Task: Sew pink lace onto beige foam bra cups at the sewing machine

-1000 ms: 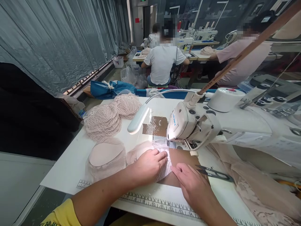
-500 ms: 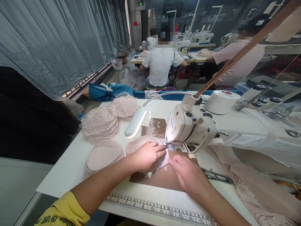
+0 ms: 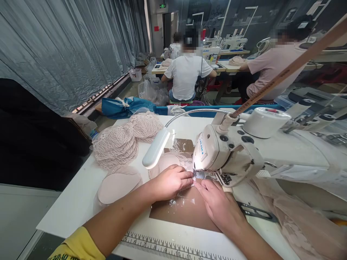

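A pale pink lace bra cup (image 3: 169,161) lies under the head of a white sewing machine (image 3: 211,148), most of it behind my fingers. My left hand (image 3: 173,182) presses its closed fingers onto the lace just left of the needle. Close in front of the presser foot, my right hand (image 3: 217,200) pinches the near edge of the lace between thumb and fingers. Both sets of fingertips almost meet there. Beneath my hands a brown sheet (image 3: 181,215), partly covered with clear tape, lies on the white table (image 3: 73,202).
Stacked lace cups (image 3: 116,146) and a smooth beige cup (image 3: 119,187) sit left. A lamp (image 3: 155,150) hangs over the work. Black thread snips (image 3: 257,211) and beige fabric (image 3: 298,216) lie right. A printed ruler (image 3: 162,249) runs along the front edge. Co-workers (image 3: 187,76) sit ahead.
The lace has moved away from me past the needle, so less shows in front of it. Both hands have drawn closer together near the needle. The view has shifted slightly.
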Available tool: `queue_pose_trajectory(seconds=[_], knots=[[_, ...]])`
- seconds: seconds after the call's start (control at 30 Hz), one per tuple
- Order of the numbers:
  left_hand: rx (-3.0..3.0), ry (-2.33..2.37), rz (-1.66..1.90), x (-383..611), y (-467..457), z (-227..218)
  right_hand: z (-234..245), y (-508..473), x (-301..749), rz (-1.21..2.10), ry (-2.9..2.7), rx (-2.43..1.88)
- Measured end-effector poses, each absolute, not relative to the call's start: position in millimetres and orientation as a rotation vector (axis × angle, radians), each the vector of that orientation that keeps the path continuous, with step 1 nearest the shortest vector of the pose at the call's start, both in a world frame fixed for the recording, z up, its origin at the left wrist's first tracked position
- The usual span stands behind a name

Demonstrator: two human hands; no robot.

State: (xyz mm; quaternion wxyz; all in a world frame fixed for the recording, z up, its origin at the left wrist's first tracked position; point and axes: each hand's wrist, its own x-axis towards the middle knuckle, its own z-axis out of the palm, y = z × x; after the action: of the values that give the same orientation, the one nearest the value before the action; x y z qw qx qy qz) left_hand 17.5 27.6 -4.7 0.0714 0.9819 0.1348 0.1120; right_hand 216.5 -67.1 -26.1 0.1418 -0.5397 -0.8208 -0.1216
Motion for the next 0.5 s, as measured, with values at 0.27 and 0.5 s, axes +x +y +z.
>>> queue_pose_trajectory(seconds=[0.27,0.5], knots=[[2.974,0.453,0.306,20.7,43.0,-5.6,-32.5,-59.4,218.4,-0.361,-2.312,-1.542],[2.965,0.509,0.285,23.1,46.7,-7.0,-47.4,-60.3,225.9,-0.196,-2.209,-1.573]])
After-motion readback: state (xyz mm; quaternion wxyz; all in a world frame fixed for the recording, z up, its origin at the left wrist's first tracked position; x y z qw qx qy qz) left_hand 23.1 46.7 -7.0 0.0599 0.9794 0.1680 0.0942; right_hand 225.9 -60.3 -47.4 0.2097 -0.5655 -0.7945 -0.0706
